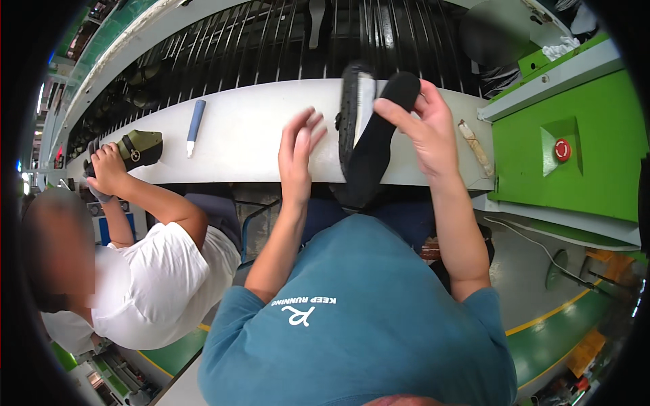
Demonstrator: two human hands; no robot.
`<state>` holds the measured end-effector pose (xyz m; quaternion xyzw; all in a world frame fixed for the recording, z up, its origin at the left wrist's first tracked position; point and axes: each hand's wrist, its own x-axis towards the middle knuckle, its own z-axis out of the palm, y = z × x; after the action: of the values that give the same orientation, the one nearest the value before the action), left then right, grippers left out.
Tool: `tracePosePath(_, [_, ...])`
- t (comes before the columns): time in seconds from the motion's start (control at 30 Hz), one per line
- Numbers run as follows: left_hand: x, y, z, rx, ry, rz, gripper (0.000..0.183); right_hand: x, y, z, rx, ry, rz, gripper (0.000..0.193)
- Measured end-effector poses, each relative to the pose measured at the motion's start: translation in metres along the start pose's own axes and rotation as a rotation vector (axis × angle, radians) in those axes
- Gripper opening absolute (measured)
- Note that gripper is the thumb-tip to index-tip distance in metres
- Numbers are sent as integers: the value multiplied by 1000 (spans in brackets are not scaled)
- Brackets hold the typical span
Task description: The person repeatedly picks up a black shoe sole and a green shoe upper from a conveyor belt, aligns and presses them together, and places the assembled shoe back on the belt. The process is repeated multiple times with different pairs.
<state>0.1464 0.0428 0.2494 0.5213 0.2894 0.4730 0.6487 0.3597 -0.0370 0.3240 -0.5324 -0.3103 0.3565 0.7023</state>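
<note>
Black insole, tilted with its toe end far and right, its other end near and left — above the near edge of the white worktable. The right hand pinches the far end between thumb and fingers. Just left of the insole, partly overlapped by it, stands a black ridged sole with a white inner face; its support cannot be told. The left hand is empty, fingers loosely curled, apart from the right. Farther left lies a blue-handled tool; at right, a tape-wrapped stick. Far side: roller conveyor. Extreme left: a co-worker's hand on an olive shoe.
</note>
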Motion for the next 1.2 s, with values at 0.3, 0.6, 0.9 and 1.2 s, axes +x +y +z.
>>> tracePosePath(0.3, [69, 29, 73, 131, 30, 188, 65, -30, -39, 36, -764, 76, -488, 54])
tracePosePath(0.6, [51, 60, 81, 376, -69, 745, 83, -61, -52, 21, -718, 80, -630, 38])
tracePosePath(0.9, [47, 62, 83, 374, -128, 803, 83, -59, -29, 18, -457, 10, -717, 26])
tracePosePath(1.2, [52, 58, 80, 408, -108, 798, 81, -54, -19, 21, -390, 47, -749, 28])
